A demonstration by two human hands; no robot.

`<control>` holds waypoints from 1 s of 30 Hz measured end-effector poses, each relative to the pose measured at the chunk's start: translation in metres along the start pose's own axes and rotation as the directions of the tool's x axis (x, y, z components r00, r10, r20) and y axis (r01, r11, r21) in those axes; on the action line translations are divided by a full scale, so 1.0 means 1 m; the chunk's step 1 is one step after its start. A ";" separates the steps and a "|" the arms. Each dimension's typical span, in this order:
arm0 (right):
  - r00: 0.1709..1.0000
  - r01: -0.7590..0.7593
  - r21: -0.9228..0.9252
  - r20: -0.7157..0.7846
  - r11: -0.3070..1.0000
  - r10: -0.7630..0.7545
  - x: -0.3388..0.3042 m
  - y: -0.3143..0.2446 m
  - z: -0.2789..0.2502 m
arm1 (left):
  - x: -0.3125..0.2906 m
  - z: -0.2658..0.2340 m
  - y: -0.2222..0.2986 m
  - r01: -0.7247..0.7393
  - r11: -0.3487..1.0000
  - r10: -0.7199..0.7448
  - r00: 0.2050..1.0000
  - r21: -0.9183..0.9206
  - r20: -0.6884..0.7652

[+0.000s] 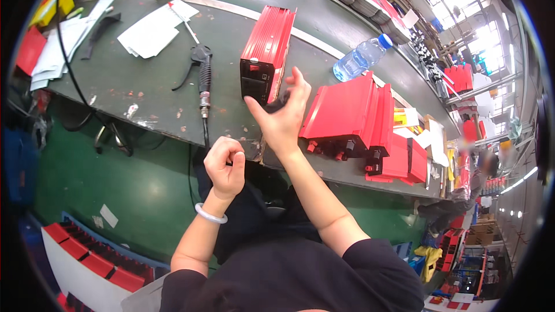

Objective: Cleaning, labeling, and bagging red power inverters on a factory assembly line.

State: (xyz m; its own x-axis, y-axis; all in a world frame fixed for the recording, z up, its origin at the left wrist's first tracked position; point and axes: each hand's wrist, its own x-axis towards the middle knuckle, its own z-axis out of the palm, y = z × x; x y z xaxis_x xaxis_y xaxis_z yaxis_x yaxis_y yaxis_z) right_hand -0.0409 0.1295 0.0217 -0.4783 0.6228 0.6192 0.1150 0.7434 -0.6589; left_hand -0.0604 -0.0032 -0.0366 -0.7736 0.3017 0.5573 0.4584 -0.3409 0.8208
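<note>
A red ribbed metal box (267, 32) with a black end panel stands on the green workbench (222, 89). Beside its near right corner is my right hand (284, 117), thumb and fingers spread. A small dark shape (277, 103) shows between the fingers and the palm; whether the hand holds it I cannot tell. My left hand (225, 167), with a pale bangle on the wrist, is curled closed in front of the bench edge. Nothing sticks out of it. An air blow gun (203, 63) with a thin nozzle lies left of the box, its hose running over the edge.
More red boxes (341, 112) with terminals stand on the right. Behind them lies a water bottle (361, 59) with a blue cap. White papers (155, 29) are at the back left. A rack of red boxes (95, 263) stands lower left. A person (462, 196) is far right.
</note>
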 end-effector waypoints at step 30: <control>0.975 -0.213 0.842 0.151 0.496 0.163 0.000 -0.037 -0.081 | 0.037 -0.066 0.079 0.019 0.942 -0.015 1.000 0.336 -0.015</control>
State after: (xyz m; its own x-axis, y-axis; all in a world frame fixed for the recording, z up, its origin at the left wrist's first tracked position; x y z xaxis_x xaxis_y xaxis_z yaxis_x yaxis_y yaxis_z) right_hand 0.0256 0.1217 0.0809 -0.5794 0.6911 0.4320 -0.5740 0.0303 -0.8183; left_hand -0.0816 -0.0779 0.0399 -0.7865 0.2937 0.5433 0.5643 -0.0157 0.8254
